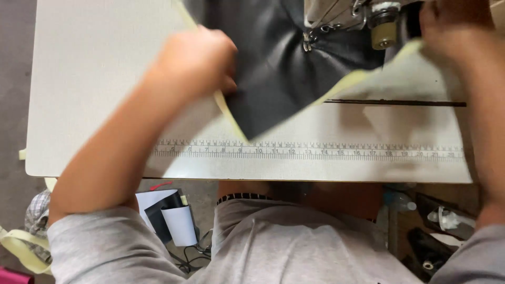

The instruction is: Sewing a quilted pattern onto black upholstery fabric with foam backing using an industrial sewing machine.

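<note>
White table, black fabric corner pointing toward person

Off-white worktop w/ a printed ruler strip along the front edge. Grey floor to the left; under the edge, white & black sheets, cables, yellowish strap. Soft, even light.

I see open room on the pale worktop to the far left and along its near edge by the printed ruler strip. At the far centre, the sewing machine head blocks the way. The black fabric covers the middle, between my left hand and right hand.
</note>
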